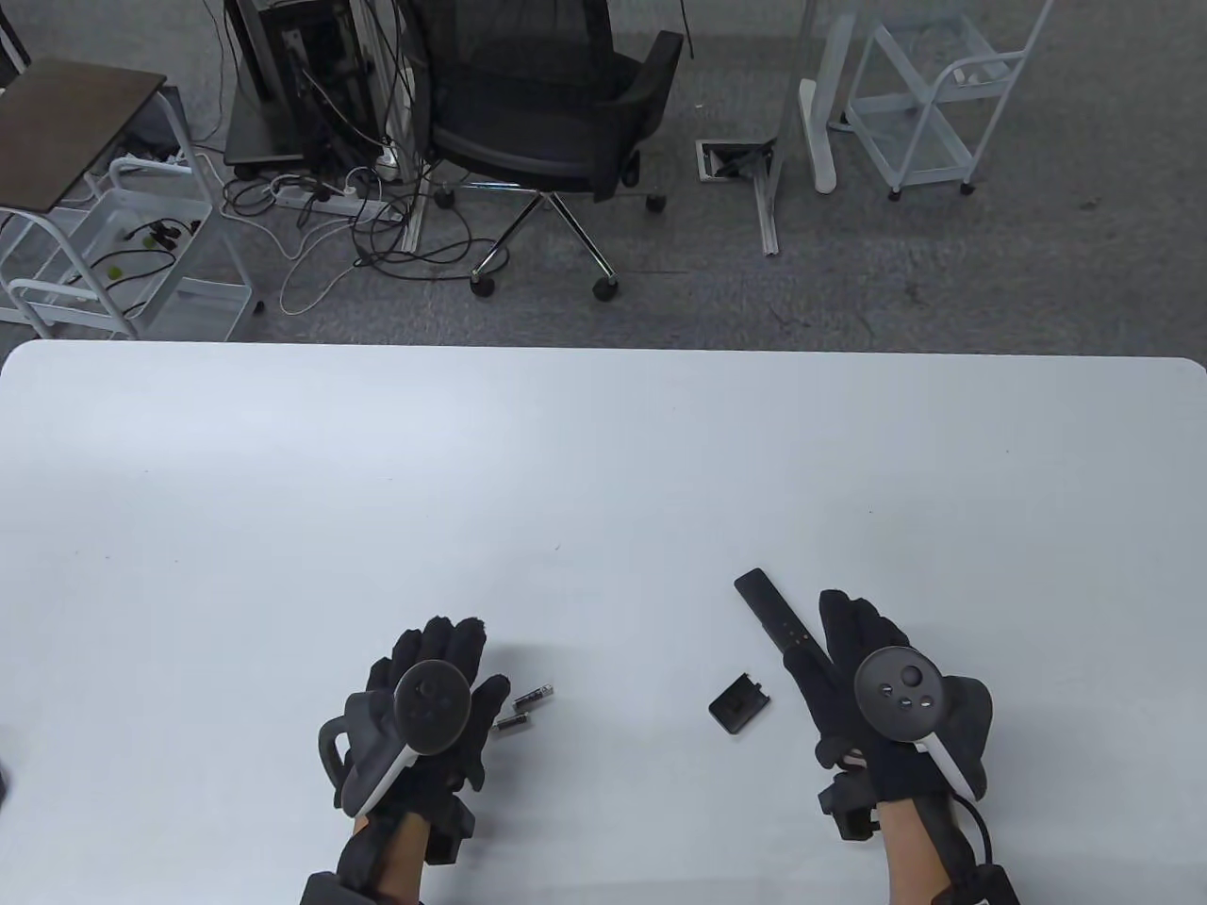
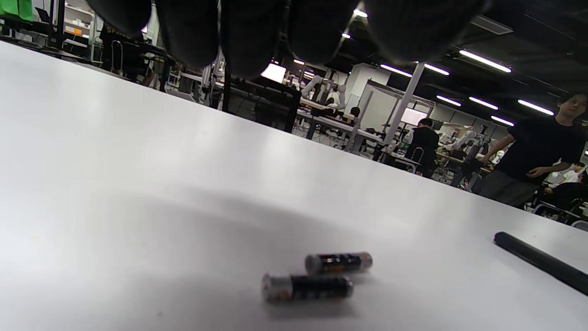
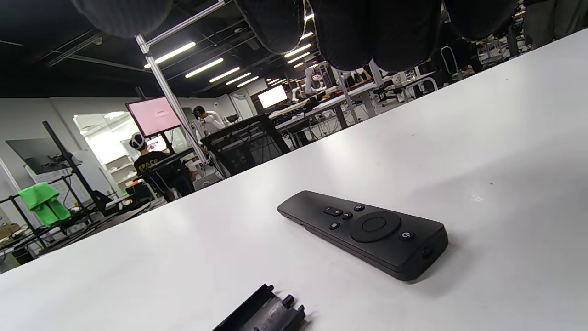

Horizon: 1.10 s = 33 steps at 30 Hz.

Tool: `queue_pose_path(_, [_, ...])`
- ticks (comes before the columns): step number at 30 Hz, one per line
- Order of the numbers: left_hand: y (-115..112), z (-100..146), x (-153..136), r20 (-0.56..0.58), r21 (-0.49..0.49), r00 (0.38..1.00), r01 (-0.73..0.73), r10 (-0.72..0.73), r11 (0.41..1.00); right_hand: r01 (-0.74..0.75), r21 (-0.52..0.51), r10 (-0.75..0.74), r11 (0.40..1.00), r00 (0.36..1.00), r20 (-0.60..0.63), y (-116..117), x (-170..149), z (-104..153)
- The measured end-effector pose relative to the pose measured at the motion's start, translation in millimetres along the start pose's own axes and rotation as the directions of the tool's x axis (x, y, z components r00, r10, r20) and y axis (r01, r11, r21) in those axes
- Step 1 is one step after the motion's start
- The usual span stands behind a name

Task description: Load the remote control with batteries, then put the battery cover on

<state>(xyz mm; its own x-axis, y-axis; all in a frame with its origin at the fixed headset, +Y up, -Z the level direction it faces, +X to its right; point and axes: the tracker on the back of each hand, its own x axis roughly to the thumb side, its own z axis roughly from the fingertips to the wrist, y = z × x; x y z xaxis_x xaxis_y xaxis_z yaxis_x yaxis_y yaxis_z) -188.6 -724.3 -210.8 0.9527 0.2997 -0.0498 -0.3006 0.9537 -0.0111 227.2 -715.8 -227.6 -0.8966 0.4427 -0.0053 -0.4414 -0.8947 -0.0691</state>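
Both hands hover over the white desk (image 1: 603, 452) with fingers spread, gripping nothing. The left hand (image 1: 429, 702) hangs just beside two batteries (image 1: 521, 709). The right hand (image 1: 877, 688) hangs over the button-up remote control (image 1: 775, 620); the battery cover (image 1: 740, 705) lies near it

White table (image 1: 603, 471), plain. Black remote control (image 3: 367, 232) with black buttons, under the right hand (image 1: 882, 698) fingers. Black battery cover (image 1: 740, 705). Two batteries (image 2: 321, 276): black wrap, silver ends, below the left hand (image 1: 429, 702) fingertips. Gloves black; trackers dark grey, white edges.
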Motion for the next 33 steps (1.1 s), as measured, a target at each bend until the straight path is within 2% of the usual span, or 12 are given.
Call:
queue_pose_path(9, [-2.1, -0.2, 2.5, 0.009, -0.012, 1.0, 0.004, -0.004, 1.0, -0.075, 0.014, 0.076, 0.997, 0.996, -0.044, 12.8, -7.7, -7.7])
queue_pose_path(16, [-3.1, 0.3, 4.3, 0.015, -0.021, 1.0, 0.011, -0.01, 1.0, -0.258, 0.006, 0.257, 0.966, 0.962, -0.092, 33.2, -13.5, -17.5])
queue_pose_path(27, [-6.2, 2.2, 12.3, 0.042, -0.035, 0.999, 0.03, -0.029, 0.999, -0.377, 0.157, 0.392, 0.913, 0.917, -0.078, 63.9, -16.3, -27.8])
queue_pose_path(31, [-7.0, 2.4, 13.5, 0.045, -0.039, 0.998, 0.034, -0.032, 0.999, -0.403, 0.178, 0.422, 0.898, 0.903, -0.083, 71.1, -18.6, -30.4])
queue_pose_path(33, [-7.8, 2.0, 14.4, 0.047, -0.042, 0.998, 0.039, -0.037, 0.998, -0.416, 0.142, 0.429, 0.898, 0.899, -0.084, 70.6, -17.6, -31.2])
